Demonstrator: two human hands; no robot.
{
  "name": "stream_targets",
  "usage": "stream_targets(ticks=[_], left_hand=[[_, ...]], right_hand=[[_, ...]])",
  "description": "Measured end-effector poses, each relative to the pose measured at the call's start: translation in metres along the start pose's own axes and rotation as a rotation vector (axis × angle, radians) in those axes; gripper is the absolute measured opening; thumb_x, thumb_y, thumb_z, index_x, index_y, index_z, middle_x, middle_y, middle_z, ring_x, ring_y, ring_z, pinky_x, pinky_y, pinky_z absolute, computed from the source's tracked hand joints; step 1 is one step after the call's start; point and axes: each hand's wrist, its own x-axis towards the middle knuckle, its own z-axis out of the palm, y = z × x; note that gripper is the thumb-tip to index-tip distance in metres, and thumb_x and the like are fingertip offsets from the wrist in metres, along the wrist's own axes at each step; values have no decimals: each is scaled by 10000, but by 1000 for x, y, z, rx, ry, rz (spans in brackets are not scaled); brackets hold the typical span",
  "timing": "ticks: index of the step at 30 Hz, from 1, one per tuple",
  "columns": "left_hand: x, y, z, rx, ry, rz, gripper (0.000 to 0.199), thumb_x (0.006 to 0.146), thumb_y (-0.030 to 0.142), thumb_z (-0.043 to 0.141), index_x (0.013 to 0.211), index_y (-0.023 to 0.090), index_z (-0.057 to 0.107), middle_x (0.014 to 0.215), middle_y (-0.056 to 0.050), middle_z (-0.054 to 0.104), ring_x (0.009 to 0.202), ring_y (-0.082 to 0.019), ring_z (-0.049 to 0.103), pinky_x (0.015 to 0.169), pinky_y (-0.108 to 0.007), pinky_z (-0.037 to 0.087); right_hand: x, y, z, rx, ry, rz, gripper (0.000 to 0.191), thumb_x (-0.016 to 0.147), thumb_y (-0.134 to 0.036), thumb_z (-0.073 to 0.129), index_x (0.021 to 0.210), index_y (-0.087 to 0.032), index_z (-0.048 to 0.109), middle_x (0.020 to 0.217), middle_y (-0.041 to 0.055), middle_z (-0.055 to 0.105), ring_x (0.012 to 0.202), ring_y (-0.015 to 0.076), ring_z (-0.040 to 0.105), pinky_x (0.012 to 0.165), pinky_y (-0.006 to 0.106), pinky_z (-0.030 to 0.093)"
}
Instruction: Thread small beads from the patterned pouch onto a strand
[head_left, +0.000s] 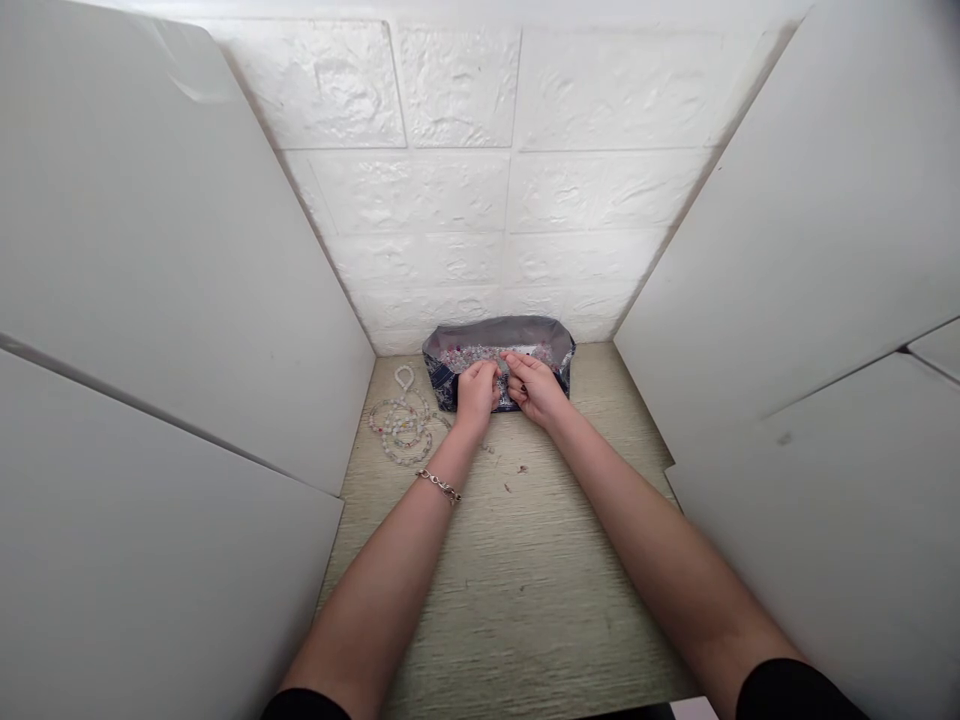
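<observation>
A dark foil bag point(499, 333) full of small pale and pink beads stands open against the back wall. My left hand point(478, 390) and my right hand point(534, 385) meet at the bag's front edge, fingers curled over the beads. Whether they pinch a bead or a string is too small to tell. A coiled string of clear and coloured beads point(403, 418) lies on the table left of my left hand. A chain bracelet point(439, 486) sits on my left wrist.
White panels point(150, 330) wall in the wooden table point(517, 560) on the left and right point(810, 300). A white brick-pattern wall point(480, 180) closes the back. A few tiny specks point(519, 470) lie on the table near my forearms.
</observation>
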Motion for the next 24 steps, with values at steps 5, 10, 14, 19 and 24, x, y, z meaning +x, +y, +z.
stream_targets(ticks=[5,10,14,19,24], left_hand=[[1,-1,0,5,19,-4,98,641,180,415,547,170,389,316,92,266,242,-23,197,290,-150,122],[1,-1,1,-4,40,-6,97,637,170,418,545,169,386,326,93,261,244,-22,192,289,-154,119],[0,-1,1,-7,37,1,99,643,177,418,550,169,383,329,93,257,242,-24,193,288,-158,119],[1,-1,1,-49,30,1,103,635,169,417,542,169,372,349,95,231,246,-23,192,283,-159,112],[1,-1,0,-61,29,-2,106,630,171,418,538,171,367,341,94,229,252,-28,195,280,-159,111]], right_hand=[[0,0,-1,-19,-19,3,300,583,-294,663,803,-127,547,491,-65,435,318,-5,231,290,122,153],[0,0,0,-39,-31,14,303,581,-298,666,804,-127,553,501,-59,453,314,-7,241,289,126,152],[0,0,0,-51,-37,12,303,578,-300,670,798,-125,557,516,-53,466,315,-8,249,289,128,153],[0,0,-1,-31,-40,9,307,578,-306,673,801,-128,557,503,-61,448,316,-6,240,291,128,152],[0,1,-2,-29,-43,7,303,584,-305,670,806,-134,556,506,-62,445,320,-5,238,291,128,152]])
